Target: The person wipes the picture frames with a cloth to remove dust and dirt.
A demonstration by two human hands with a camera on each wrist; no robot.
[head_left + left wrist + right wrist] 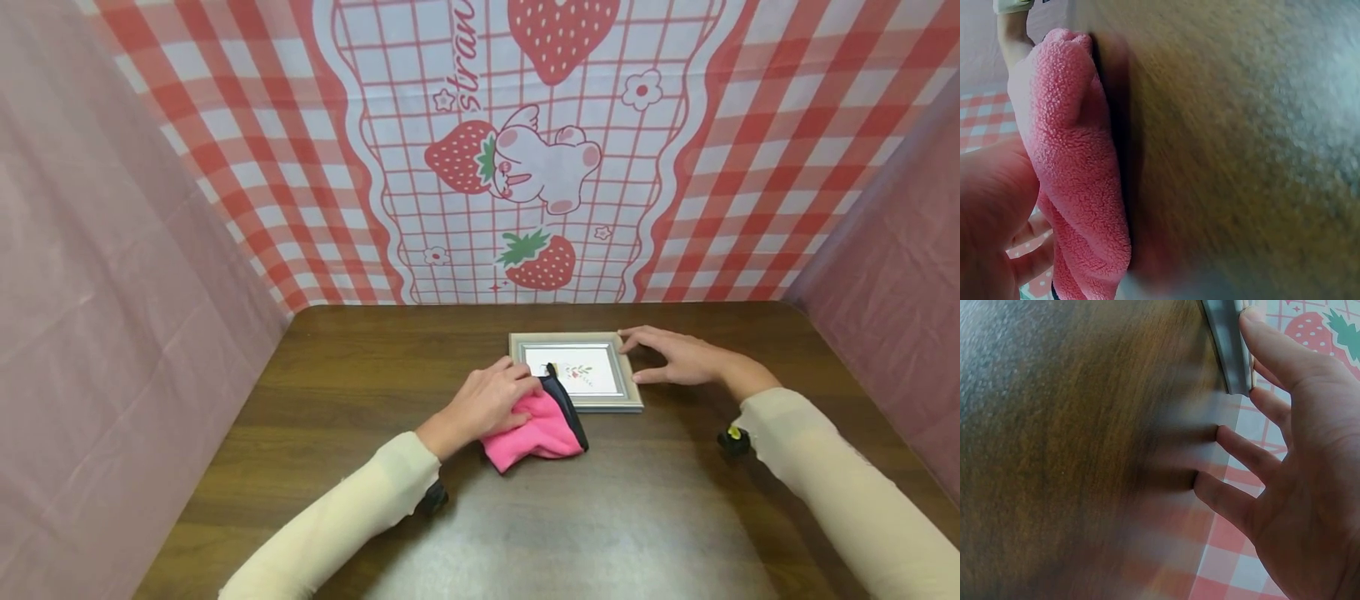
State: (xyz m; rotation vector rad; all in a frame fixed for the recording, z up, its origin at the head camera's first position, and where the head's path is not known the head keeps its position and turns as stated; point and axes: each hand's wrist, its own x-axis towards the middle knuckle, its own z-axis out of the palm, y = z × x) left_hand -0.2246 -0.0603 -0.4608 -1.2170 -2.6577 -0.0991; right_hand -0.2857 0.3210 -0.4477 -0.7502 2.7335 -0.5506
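A pink fleece cloth with a dark edge is bunched under my left hand, whose curled fingers grip it. One corner of the cloth lies over the lower left of a picture frame. The frame lies flat, pale-rimmed, around a white picture with a small plant drawing. My right hand touches the frame's right side with thumb and fingertips, its fingers spread. In the right wrist view, two fingertips rest on the table beside the frame's corner. The left wrist view shows the cloth against the tabletop.
The brown wooden table has a back edge against a red-and-white checked cloth with strawberry prints. Pinkish fabric walls stand on both sides. A small black device is at the right wrist.
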